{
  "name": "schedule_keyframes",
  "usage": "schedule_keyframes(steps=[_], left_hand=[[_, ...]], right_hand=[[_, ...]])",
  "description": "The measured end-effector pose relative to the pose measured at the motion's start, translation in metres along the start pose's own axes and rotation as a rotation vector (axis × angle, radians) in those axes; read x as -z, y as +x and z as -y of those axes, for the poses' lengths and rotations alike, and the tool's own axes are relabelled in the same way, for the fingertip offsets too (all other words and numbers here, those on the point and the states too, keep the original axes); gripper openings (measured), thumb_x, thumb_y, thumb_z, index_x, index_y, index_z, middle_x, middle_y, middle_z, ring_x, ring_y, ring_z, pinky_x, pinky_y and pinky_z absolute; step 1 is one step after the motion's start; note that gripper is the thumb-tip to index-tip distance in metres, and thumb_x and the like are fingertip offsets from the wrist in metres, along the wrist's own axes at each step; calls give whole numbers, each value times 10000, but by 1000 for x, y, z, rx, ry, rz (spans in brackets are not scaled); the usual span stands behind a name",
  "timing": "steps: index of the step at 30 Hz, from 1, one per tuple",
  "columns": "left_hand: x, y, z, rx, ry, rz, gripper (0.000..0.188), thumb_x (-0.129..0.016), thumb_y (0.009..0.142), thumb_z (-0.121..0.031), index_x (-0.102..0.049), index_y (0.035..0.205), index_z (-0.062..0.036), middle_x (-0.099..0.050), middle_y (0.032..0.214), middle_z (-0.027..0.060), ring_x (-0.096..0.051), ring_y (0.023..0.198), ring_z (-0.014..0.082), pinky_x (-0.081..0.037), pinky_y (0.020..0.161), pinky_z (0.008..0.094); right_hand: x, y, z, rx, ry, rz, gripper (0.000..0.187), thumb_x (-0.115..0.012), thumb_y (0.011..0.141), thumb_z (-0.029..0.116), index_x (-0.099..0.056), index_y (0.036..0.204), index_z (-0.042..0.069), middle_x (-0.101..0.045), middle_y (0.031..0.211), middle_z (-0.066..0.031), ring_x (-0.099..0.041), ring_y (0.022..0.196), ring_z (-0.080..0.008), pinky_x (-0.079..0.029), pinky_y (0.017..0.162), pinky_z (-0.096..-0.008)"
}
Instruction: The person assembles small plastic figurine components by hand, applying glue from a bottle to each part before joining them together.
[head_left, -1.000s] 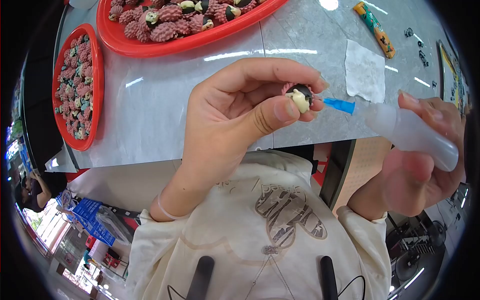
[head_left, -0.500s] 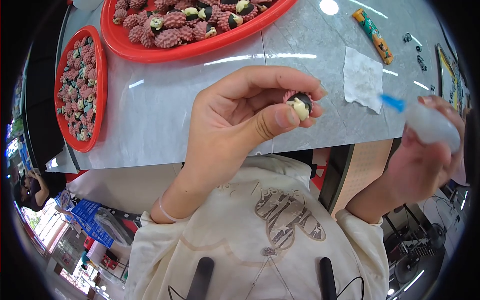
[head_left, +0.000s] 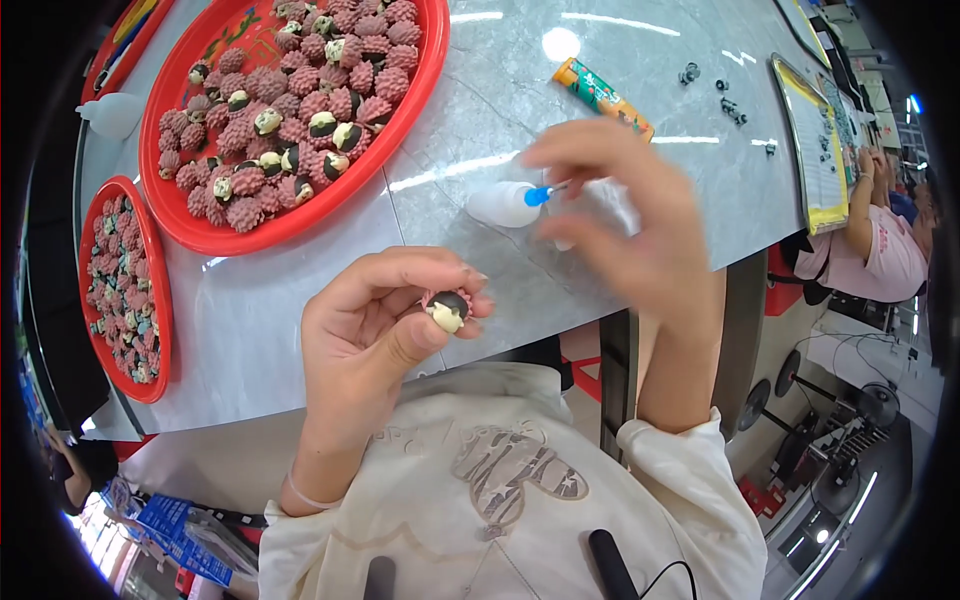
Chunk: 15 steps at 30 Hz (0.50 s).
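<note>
Pinched between the thumb and fingers of my left hand [head_left: 350, 345] is a small pink spiky figure [head_left: 447, 312] with a black and cream front, held just over the table's near edge. My right hand [head_left: 645, 225] is blurred, its thumb and fingers apart and empty. Beside its fingertips a white squeeze bottle [head_left: 500, 205] with a blue tip lies on the grey table. The white paper sheet is mostly hidden behind that hand. Past my fingers rests an orange and green tube [head_left: 603, 97].
A large red tray [head_left: 235, 243] of similar pink figures stands at the far left, and a smaller red tray [head_left: 163, 310] of little pieces nearer. Another white bottle [head_left: 112, 115] sits beyond. Small black parts [head_left: 733, 112] lie far right, before a yellow-edged tray [head_left: 822, 180]. Another person [head_left: 880, 250] sits there.
My right hand has come left from the right side and let go of the squeeze bottle onto the table. My left hand keeps the figure. The view has swung toward the right.
</note>
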<state>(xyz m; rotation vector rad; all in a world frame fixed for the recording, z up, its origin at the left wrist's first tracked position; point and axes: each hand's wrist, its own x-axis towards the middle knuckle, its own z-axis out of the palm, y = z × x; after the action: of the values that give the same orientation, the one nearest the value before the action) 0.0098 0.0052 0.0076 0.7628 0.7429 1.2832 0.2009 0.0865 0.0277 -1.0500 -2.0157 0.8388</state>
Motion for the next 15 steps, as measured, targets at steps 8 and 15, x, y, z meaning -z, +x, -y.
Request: schedule_keyframes(steps=[8, 15], left_hand=[[-3, 2, -1, 5, 23, 30, 268, -606, 778, -133, -532, 958, 51, -552, 937, 149, -578, 824, 205, -496, 691, 288], [1, 0, 2, -16, -10, 44, 267, -601, 779, -115, -524, 971, 54, -551, 945, 145, -574, 834, 197, -497, 699, 277]], right_hand=[[65, 23, -69, -301, -537, -348, 162, -596, 745, 89, -577, 872, -10, -588, 772, -51, -528, 708, -101, -415, 613, -209], [59, 12, -59, -239, -212, -336, 153, -577, 745, 58, -582, 885, -2, -573, 852, -40, -516, 697, -103, -411, 610, -231]])
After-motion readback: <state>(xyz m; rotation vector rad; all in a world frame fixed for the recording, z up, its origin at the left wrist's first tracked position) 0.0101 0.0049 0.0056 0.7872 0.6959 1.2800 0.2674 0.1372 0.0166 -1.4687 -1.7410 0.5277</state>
